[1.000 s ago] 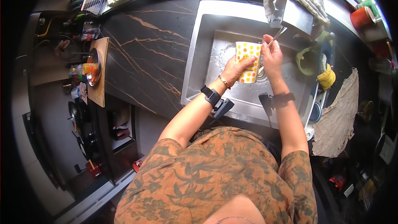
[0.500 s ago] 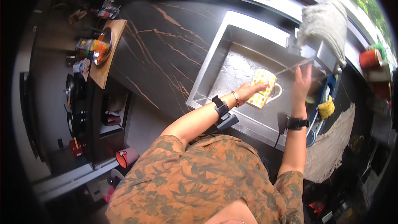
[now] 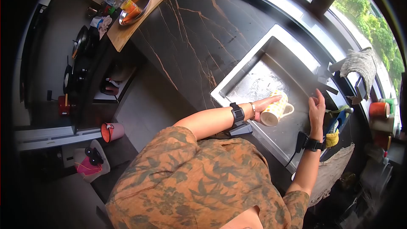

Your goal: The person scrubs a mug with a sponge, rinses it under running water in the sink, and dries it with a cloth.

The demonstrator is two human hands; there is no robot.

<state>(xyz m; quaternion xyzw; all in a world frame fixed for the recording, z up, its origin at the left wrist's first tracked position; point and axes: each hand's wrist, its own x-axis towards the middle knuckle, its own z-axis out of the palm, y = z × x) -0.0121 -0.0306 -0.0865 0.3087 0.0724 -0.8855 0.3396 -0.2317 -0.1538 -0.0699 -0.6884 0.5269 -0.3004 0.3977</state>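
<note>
My left hand (image 3: 263, 107) is wrapped round a white mug (image 3: 277, 111) with yellow and orange dots, low over the sink (image 3: 251, 76). The mug is tilted, its handle pointing right and a pale round end turned towards me; I cannot tell whether that is its mouth or base. Near the steel faucet (image 3: 326, 87), at the sink's right side, is my right hand (image 3: 316, 109). Its index finger is stretched out, the other fingers loosely bent, and nothing shows in it. Wet marks glisten on the sink bottom.
A grey cloth (image 3: 359, 65) hangs by the window behind the faucet. To the right are a yellow sponge (image 3: 333, 138), a beige cloth (image 3: 333, 174) and an orange container (image 3: 378, 110). A wooden board (image 3: 123, 38) carries a steel bowl (image 3: 143, 3) on the left.
The view has swung to the right. The mug has tipped so its pale round end faces me. The water stream seen from the faucet earlier no longer shows, and my right fingers have bent more.
</note>
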